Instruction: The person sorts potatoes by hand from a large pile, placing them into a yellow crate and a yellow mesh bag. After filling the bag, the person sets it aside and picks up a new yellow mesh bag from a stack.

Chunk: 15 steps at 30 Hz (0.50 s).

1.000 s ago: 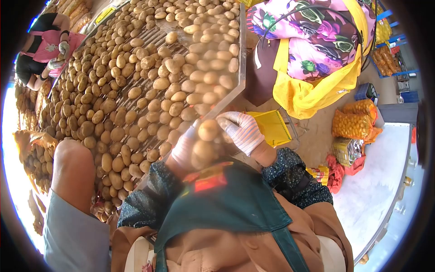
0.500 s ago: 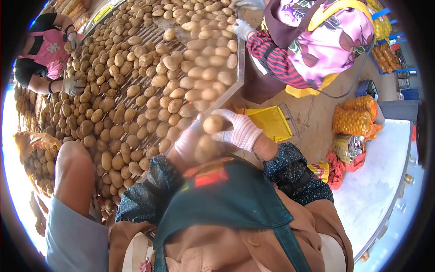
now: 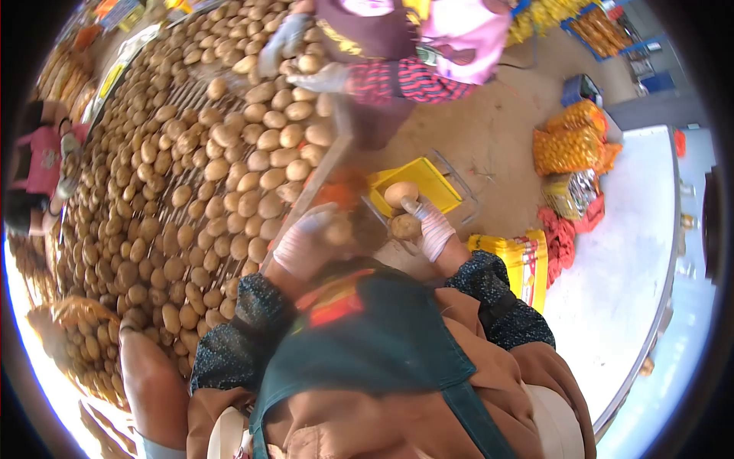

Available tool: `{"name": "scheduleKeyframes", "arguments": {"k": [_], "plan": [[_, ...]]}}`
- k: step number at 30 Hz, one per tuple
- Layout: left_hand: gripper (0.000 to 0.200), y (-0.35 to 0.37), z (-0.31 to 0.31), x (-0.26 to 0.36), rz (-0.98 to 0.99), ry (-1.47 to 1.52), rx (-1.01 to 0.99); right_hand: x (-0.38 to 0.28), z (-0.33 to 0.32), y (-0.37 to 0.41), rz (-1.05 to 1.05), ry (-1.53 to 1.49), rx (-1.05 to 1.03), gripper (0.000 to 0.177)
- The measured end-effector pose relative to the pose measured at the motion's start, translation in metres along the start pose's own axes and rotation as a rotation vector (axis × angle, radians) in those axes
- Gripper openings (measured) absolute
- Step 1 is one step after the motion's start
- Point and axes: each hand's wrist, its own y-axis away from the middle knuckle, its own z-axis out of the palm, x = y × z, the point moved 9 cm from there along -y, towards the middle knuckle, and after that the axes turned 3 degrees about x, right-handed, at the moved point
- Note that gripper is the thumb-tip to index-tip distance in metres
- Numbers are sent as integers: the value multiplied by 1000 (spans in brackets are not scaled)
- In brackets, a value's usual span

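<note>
My right hand (image 3: 430,226), in a striped white glove, holds two potatoes (image 3: 401,194) over a yellow crate (image 3: 429,177) beside the sorting table. My left hand (image 3: 304,243), gloved too, sits at the table's metal edge (image 3: 315,183) and grips a potato (image 3: 337,230). The table (image 3: 191,99) is covered with several rows of tan potatoes (image 3: 229,176).
A person in a striped sleeve and pink top (image 3: 397,46) reaches onto the potatoes from the far side. Another person in pink (image 3: 46,164) works at the left. A bare arm (image 3: 153,382) is at lower left. Orange net sacks (image 3: 569,141) and a white surface (image 3: 627,252) lie to the right.
My right hand moved right, off the table edge, and now holds potatoes over the yellow crate. The view turned; the person opposite now leans in with both hands on the potatoes.
</note>
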Motion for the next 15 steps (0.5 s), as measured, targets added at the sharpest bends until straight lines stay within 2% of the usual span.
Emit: {"name": "scheduleKeyframes", "arguments": {"k": [2,5,10,12,14,15], "plan": [[42,5,22,-2,-61,-42,33,-2,-35,3,12,-81,161,49],[38,-2,29,-16,-116,-37,69,-12,-85,-2,-173,-80,331,48],[32,-19,27,-36,-206,-96,146,-20,-126,-21,-335,-184,294,29],[33,-26,33,-38,-145,-357,132,-20,-136,-26,-372,-187,305,34],[33,-36,36,-45,-148,-420,125,-25,-144,-26,-415,-151,347,46],[33,-47,32,-53,-184,-352,128,-29,-145,-23,-438,-120,378,51]]}}
